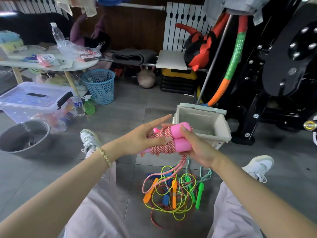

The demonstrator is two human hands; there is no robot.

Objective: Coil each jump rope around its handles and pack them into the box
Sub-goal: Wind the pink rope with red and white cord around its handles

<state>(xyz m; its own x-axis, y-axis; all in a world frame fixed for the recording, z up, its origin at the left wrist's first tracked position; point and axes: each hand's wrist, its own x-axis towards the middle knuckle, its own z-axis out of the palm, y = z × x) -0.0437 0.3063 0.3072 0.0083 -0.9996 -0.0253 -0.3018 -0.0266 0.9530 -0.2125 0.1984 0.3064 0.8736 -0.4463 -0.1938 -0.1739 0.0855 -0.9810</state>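
Observation:
A pair of pink handles (pixel 180 138) lies side by side with red-and-white rope (pixel 162 143) wound around them. My right hand (pixel 195 148) grips the handle ends from the right, thumb on top. My left hand (pixel 145 140) presses the coils with its thumb, index finger pointing out straight. A loose tail of the rope hangs down to the floor. The open grey box (pixel 205 124) stands just behind the bundle. On the floor between my legs lies a tangle of ropes (pixel 173 193) with orange, green and blue handles.
A clear lidded storage bin (pixel 36 100) and a metal bowl (pixel 24 136) sit at the left. A blue mesh basket (pixel 100 86) stands under a white table (pixel 51 65). Black gym equipment (pixel 274 74) fills the right. My shoes (pixel 89 140) rest on the grey tile floor.

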